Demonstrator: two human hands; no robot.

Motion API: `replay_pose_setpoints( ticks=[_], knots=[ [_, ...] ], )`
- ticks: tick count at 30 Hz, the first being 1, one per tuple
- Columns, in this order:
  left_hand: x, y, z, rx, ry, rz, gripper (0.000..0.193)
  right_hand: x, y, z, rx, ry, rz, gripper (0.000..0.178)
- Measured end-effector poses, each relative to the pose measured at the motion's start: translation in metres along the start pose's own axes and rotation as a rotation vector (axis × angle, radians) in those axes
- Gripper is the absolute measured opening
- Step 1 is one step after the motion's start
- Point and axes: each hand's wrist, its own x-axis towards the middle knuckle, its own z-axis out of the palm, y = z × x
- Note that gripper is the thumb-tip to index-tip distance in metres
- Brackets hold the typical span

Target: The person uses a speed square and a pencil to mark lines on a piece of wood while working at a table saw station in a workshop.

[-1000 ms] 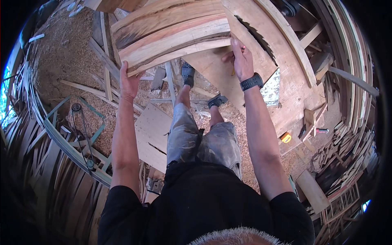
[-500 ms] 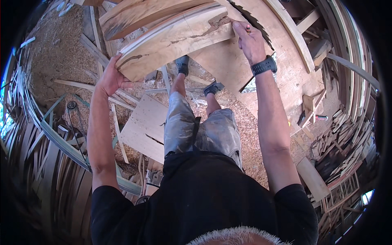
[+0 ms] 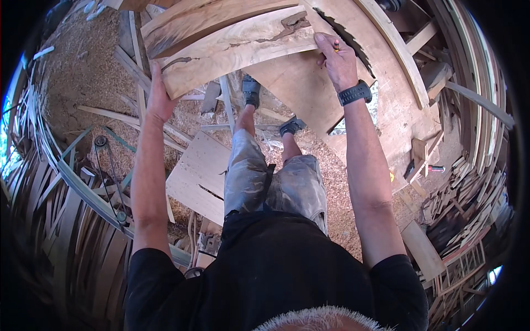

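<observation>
Since a second ago, the cracked wooden board has turned its broad face into view. Left: sawdust-strewn floor; left hand clasping one end; right hand, fingers pinching the other, with pencil; toothed saw blade close by; plywood tabletop; long lumber.
</observation>
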Motion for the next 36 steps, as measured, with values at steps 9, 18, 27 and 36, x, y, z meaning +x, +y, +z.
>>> replay_pose_setpoints(
  ticks=[9,18,27,36],
  knots=[
    [0.026,-0.054,-0.016,-0.199,0.081,0.560,0.058,0.022,0.013,0.026,0.068,-0.001,-0.294,0.049],
    [0.019,-0.044,-0.002,-0.406,0.117,0.610,0.071,0.025,-0.001,0.043,0.327,-0.111,-0.129,0.055],
    [0.023,-0.041,-0.014,-0.375,0.104,0.557,0.065,0.021,-0.003,0.053,0.334,-0.096,-0.198,0.058],
    [0.038,-0.036,-0.039,-0.373,0.129,0.439,0.049,0.013,-0.005,0.064,0.398,-0.065,-0.181,0.053]
  ],
)
